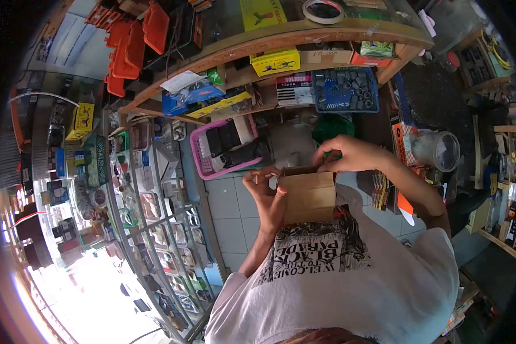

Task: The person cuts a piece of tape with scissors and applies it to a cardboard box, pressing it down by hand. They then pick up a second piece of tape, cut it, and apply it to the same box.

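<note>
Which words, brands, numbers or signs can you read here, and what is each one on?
"WELCOME TO THE BLACK PARADE": the person's T-shirt, upside down in this view.
"SOLIGEN", as best I can tell: the red-and-white box on the shelf.
Too small or blurred: lettering on the yellow shelf box and most other packaging.
I can make out no text on the cardboard box.

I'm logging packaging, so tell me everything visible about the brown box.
The box is brown and looks like cardboard, with a crease or flap edge across its face. It is in front of the shirt, left hand against its left side, right hand at its far edge. Its contents cannot be seen.
</note>
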Available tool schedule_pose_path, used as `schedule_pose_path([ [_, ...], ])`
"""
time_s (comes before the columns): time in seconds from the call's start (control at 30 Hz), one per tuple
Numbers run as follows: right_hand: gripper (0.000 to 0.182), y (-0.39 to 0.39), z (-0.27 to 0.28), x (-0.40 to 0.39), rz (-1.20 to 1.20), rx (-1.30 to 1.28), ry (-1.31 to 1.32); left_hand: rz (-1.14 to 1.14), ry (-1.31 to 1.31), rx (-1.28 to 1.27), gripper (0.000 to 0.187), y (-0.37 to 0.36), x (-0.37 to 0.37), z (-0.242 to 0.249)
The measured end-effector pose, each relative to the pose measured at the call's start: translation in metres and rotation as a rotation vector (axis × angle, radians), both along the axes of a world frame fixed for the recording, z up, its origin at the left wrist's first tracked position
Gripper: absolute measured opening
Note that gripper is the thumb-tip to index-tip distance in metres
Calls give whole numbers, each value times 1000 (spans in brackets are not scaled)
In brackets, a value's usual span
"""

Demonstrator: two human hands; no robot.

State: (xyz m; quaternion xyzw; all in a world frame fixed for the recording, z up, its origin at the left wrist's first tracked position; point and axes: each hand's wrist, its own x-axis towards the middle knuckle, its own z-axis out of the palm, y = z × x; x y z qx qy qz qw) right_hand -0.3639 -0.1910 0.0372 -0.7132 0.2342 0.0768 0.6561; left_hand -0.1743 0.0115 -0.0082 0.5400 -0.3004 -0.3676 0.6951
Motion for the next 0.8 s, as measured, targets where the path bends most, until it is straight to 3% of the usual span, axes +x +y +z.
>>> schedule_pose_path([
  [0.03, 29, 0, -7, -6, 7, 40, 22, 8, -11, 26, 85, 2, 0, -1],
  [0.13, 32, 4, -19, -16, 85, -159, -179, 6, 2, 56, 84, 3, 2, -3],
  [0.23, 36, 9, -14, -16, 73, -169, -174, 12, -37, 41, 84, 1, -1, -2],
  [0.33, 37, 8, 2, -13, 11, 2, -91, 26, -84, 20, 83, 1, -2, -3],
  [0.63, 55, 9, -8, -12, 48, 117, -6, -22, -62, 26, 80, 7, -4, -1],
  [0.73, 55, 9, -6, -10, 96, 24, -83, -69, -46, 16, 80, 11, -1, -6],
  [0.8, 54, 14, 2, -8, 4, 55, -129, -82, -57, 16, 79, 16, -1, -5],
])
